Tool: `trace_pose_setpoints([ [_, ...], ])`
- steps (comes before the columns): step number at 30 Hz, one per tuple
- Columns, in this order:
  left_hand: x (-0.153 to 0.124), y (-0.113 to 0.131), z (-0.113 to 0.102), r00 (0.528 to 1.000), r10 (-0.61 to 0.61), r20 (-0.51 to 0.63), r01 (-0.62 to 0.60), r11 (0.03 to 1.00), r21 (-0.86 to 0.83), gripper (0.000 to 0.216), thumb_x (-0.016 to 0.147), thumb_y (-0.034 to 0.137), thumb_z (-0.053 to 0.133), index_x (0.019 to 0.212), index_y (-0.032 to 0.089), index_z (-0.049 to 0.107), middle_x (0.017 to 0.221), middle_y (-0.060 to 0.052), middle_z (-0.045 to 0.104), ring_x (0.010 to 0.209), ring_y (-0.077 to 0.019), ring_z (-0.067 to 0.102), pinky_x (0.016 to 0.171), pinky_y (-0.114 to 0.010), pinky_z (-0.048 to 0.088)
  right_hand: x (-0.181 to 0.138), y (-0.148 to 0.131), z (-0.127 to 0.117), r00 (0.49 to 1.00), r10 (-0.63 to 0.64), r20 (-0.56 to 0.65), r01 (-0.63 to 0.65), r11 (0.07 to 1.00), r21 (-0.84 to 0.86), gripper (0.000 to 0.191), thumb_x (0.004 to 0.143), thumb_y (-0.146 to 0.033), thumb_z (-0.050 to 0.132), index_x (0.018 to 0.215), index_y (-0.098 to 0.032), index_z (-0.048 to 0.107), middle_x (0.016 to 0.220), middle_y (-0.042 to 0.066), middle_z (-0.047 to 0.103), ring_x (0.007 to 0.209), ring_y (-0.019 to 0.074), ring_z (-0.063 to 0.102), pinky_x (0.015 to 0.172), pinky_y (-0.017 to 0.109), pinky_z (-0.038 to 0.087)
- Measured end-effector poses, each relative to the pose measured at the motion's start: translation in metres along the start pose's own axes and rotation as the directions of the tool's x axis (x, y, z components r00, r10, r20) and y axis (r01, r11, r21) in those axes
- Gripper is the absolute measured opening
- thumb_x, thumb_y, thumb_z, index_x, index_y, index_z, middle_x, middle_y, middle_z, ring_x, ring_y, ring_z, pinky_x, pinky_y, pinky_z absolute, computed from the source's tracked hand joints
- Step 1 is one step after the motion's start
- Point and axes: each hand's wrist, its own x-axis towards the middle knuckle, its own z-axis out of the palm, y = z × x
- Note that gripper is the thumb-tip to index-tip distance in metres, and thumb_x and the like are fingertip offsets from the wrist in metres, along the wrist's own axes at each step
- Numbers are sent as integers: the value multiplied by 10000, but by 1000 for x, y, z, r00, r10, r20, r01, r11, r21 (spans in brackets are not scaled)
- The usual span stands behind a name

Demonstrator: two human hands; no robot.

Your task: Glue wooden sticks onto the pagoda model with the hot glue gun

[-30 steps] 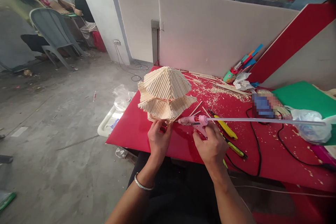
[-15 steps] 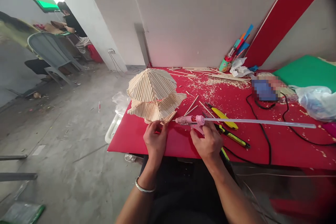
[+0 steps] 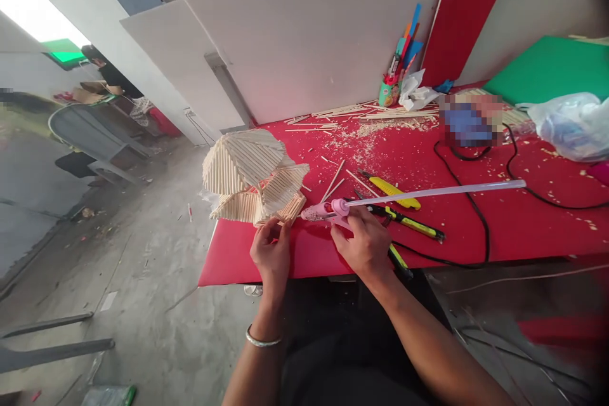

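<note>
A model pagoda built from pale wooden sticks, with two tiers of flared roof, stands at the left end of the red table. The fingers of my left hand are pinched together at its lower front edge; whether a small loose stick is between them is hidden. In my right hand is a pink hot glue gun, its nozzle pointing left, close to the model's base. A long translucent glue stick juts from the gun's rear to the right.
Yellow utility knives and a black-and-yellow cutter lie beyond my right hand. Loose sticks and shavings litter the red table. A black cable, a pen cup and a plastic bag are farther right.
My view has tilted and shifted, so the table sits at a slant. The model appears turned and leaning a little to the left. Both hands keep their holds, the glue gun still near the base.
</note>
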Motion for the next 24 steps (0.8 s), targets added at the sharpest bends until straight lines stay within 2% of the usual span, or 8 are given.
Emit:
trace_pose_setpoints([
  [9,2,-5,1,998,-68,1,67,997,-40,387,670,457,765,902,151,718,723,-12,656,626,-125,574,649,-268,493,-2,-3,1,998,46,44,-46,999,11,209,811,-211,598,1017,-198,630,931,38,702,841,157,645,734,250,476],
  [19,5,-12,2,1000,-16,0,16,999,-30,420,673,502,753,898,148,731,689,-14,652,600,-124,562,587,-253,482,0,-4,2,999,40,21,-40,999,19,217,788,-191,616,1005,-191,624,898,28,698,826,160,648,731,248,472],
  [24,4,-9,2,999,-43,7,44,998,-50,408,665,489,763,896,153,732,680,-5,639,599,-122,554,591,-253,479,-1,-4,2,999,39,33,-39,999,11,197,800,-206,612,997,-194,626,921,35,704,833,156,650,726,245,472],
])
